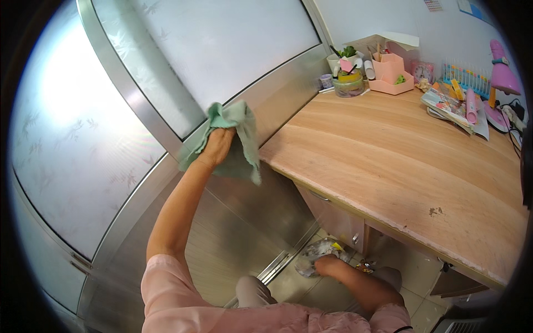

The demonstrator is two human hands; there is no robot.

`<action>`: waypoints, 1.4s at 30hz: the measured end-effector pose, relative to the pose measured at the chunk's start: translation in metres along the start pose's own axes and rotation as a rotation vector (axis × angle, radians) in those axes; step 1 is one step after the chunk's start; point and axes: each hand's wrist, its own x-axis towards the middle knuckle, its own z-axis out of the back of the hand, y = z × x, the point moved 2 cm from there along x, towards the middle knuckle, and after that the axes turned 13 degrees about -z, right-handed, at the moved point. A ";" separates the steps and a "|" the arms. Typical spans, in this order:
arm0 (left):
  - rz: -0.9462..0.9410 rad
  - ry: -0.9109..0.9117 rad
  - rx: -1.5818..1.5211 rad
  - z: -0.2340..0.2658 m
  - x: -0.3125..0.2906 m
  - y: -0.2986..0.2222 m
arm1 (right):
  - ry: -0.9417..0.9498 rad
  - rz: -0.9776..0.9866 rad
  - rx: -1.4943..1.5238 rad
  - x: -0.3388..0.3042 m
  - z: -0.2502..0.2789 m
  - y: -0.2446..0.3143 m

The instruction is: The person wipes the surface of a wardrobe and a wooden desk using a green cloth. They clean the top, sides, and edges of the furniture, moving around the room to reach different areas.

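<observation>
My left hand (220,145) grips a green cloth (240,123) and holds it up against the metal frame of the frosted glass door (139,89). The cloth hangs down over my fingers and hides part of them. Low down by the floor, my right hand (327,265) is closed at the edge of a clear plastic bag (308,256). Something yellow and some litter show around the bag; its contents are hard to make out. My right fingertips are partly hidden.
A wooden desk (388,150) fills the right side, its corner close to the cloth. On it stand a pink pen organiser (392,77), a glass jar (348,86), stacked papers and magazines (449,108) and a pink lamp (504,76). A drawer cabinet (336,213) sits underneath.
</observation>
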 end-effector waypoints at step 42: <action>-0.234 0.089 0.985 -0.139 -0.132 0.051 | -0.166 0.025 0.024 0.000 -0.010 -0.010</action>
